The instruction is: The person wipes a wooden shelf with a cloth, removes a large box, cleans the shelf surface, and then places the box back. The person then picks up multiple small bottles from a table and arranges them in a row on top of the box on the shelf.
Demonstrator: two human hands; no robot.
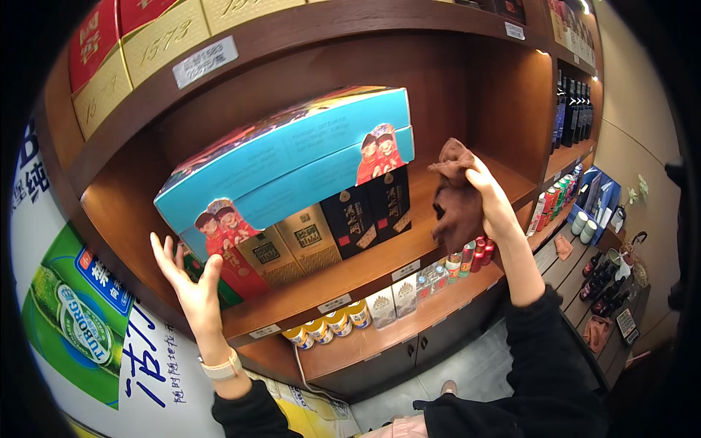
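A large turquoise cardboard box [296, 159] with cartoon figures lies across a row of upright gift boxes on a wooden shelf [350, 274]. Below it stand gold boxes [309, 236], black boxes [366, 213], a red box [241, 271] and part of a green one. My left hand [191, 279] is at the turquoise box's lower left corner, thumb and fingers spread; whether it touches the box I cannot tell. To the right of the boxes, my right hand [487, 191] grips a crumpled brown cloth [457, 208], which hangs down in front of the shelf.
Red and gold boxes [164, 46] fill the shelf above. Yellow-labelled cans [339, 322], pale boxes [406, 297] and bottles stand on the lower shelf. At right are dark wine bottles [575, 109], drink cans [553, 197] and a slatted table [553, 263] with small bottles and cloths.
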